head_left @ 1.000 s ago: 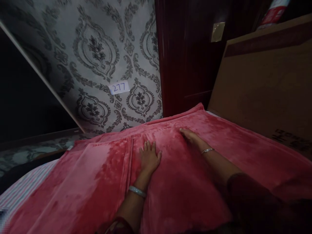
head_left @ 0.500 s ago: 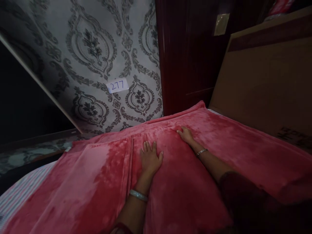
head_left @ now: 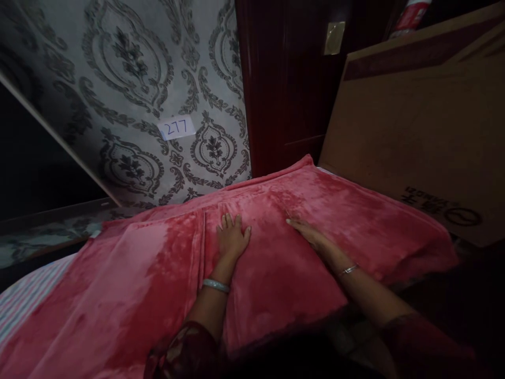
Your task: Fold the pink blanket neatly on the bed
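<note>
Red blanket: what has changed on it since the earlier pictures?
The right hand has moved back toward the person and slightly rightward over the red blanket; nothing was visibly grasped or let go. The left hand still lies spread beside the fold.

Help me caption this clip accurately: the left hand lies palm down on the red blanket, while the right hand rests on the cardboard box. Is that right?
Not quite: the right hand is on the red blanket too, not on the cardboard box, as the head view shows. The left hand does lie palm down on the blanket.
</note>
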`<state>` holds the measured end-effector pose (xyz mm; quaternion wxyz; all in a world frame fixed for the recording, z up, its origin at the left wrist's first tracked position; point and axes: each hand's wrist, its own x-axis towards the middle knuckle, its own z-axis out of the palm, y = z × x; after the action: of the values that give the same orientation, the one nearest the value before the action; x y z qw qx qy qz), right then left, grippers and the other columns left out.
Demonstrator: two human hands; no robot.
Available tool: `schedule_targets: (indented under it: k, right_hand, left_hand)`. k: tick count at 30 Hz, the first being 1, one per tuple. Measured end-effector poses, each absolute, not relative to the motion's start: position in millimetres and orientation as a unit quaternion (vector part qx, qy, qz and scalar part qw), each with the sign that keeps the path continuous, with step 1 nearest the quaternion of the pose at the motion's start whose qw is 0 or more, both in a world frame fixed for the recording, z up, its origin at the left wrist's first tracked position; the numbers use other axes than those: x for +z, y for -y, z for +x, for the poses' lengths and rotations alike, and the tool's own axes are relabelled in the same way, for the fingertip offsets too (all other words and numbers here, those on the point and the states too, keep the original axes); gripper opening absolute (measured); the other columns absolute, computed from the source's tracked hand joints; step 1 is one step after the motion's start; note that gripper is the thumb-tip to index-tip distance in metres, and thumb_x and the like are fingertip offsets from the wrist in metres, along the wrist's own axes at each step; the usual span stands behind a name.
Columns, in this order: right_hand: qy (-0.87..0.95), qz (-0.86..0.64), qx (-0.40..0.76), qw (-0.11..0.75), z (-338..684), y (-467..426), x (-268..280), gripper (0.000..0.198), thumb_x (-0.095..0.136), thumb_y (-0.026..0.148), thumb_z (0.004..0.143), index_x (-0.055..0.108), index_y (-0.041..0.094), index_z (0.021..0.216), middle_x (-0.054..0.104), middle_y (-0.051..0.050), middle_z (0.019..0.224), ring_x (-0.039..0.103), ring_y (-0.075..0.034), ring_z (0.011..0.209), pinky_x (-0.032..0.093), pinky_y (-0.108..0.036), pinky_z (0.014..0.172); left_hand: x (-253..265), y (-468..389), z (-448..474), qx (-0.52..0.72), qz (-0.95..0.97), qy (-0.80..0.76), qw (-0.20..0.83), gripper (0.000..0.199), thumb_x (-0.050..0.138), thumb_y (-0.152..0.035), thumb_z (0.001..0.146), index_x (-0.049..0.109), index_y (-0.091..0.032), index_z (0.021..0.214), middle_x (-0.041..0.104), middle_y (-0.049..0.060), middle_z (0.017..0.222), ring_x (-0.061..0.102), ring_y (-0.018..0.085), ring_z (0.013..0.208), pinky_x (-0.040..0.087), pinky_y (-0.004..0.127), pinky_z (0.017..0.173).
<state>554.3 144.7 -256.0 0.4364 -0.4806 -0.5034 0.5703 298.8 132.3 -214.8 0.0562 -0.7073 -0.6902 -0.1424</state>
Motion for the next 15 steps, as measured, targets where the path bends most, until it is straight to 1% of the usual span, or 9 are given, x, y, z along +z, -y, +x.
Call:
schedule_targets:
  k: [2, 3, 4, 6, 8, 10, 12, 15]
  right_hand:
    - [0.468, -0.504, 0.592, 0.42, 551.0, -142.3, -251.1, 0.037, 0.058, 0.046, 0.091, 0.076, 0.016, 0.103, 0.077, -0.013, 0.102, 0.073, -0.032, 0.097, 0.055, -0.051, 0.095]
    - [0.457, -0.509, 0.6, 0.414, 549.7, -142.2, -248.7, 0.037, 0.057, 0.046, 0.091, 0.076, 0.016, 0.101, 0.077, -0.014, 0.1, 0.073, -0.032, 0.095, 0.055, -0.051, 0.094]
    - [0.453, -0.509, 0.603, 0.414, 548.9, -142.1, -246.7, 0.037, 0.057, 0.045, 0.092, 0.076, 0.015, 0.101, 0.077, -0.014, 0.098, 0.073, -0.032, 0.095, 0.055, -0.051, 0.094]
    - [0.466, -0.499, 0.593, 0.427, 548.4, -141.5, -244.4, 0.036, 0.057, 0.044, 0.091, 0.076, 0.016, 0.105, 0.077, -0.013, 0.099, 0.073, -0.032, 0.098, 0.055, -0.051, 0.095]
    - [0.484, -0.498, 0.572, 0.436, 548.6, -140.6, -243.9, 0.035, 0.058, 0.043, 0.091, 0.076, 0.017, 0.106, 0.078, -0.012, 0.098, 0.072, -0.031, 0.1, 0.055, -0.049, 0.096]
    - [0.488, -0.522, 0.553, 0.427, 548.6, -141.1, -244.5, 0.035, 0.058, 0.044, 0.091, 0.076, 0.017, 0.103, 0.078, -0.011, 0.094, 0.073, -0.03, 0.097, 0.057, -0.047, 0.093]
    - [0.485, -0.548, 0.54, 0.415, 548.1, -143.8, -245.6, 0.036, 0.056, 0.046, 0.092, 0.076, 0.016, 0.098, 0.078, -0.011, 0.088, 0.073, -0.03, 0.091, 0.058, -0.046, 0.089]
    - [0.486, -0.575, 0.516, 0.409, 546.6, -150.4, -249.4, 0.033, 0.056, 0.044, 0.092, 0.074, 0.016, 0.088, 0.076, -0.011, 0.081, 0.073, -0.03, 0.086, 0.058, -0.047, 0.086]
  left_hand:
    - [-209.3, -129.6, 296.6, -0.19, -0.68, 0.707, 0.036, 0.058, 0.053, -0.039, 0.095, 0.052, -0.013, 0.146, 0.03, 0.024, 0.163, 0.031, 0.038, 0.15, 0.033, 0.054, 0.117]
    - [-206.5, -127.6, 293.8, -0.219, -0.658, 0.721, 0.019, 0.057, 0.054, -0.035, 0.094, 0.052, -0.012, 0.146, 0.03, 0.023, 0.163, 0.032, 0.037, 0.15, 0.032, 0.051, 0.118]
    - [-204.1, -125.1, 289.7, -0.247, -0.633, 0.734, -0.005, 0.057, 0.055, -0.031, 0.093, 0.052, -0.01, 0.146, 0.034, 0.023, 0.162, 0.034, 0.035, 0.149, 0.032, 0.048, 0.119]
    - [-201.2, -118.7, 279.0, -0.286, -0.593, 0.75, -0.063, 0.056, 0.055, -0.025, 0.091, 0.051, -0.008, 0.145, 0.049, 0.022, 0.153, 0.044, 0.031, 0.143, 0.036, 0.042, 0.118]
    - [-201.1, -111.4, 268.7, -0.301, -0.575, 0.752, -0.111, 0.055, 0.055, -0.022, 0.091, 0.052, -0.008, 0.144, 0.062, 0.018, 0.139, 0.058, 0.026, 0.13, 0.045, 0.034, 0.109]
    - [-203.3, -104.5, 263.5, -0.303, -0.57, 0.753, -0.128, 0.054, 0.055, -0.022, 0.091, 0.051, -0.008, 0.143, 0.07, 0.015, 0.128, 0.067, 0.023, 0.115, 0.052, 0.029, 0.097]
    - [-206.3, -99.4, 265.0, -0.313, -0.566, 0.751, -0.131, 0.056, 0.055, -0.021, 0.09, 0.049, -0.007, 0.144, 0.071, 0.015, 0.125, 0.069, 0.022, 0.111, 0.053, 0.028, 0.093]
    - [-210.1, -95.4, 272.5, -0.33, -0.571, 0.742, -0.123, 0.058, 0.052, -0.011, 0.088, 0.048, -0.009, 0.146, 0.067, 0.015, 0.133, 0.064, 0.021, 0.122, 0.05, 0.027, 0.1]
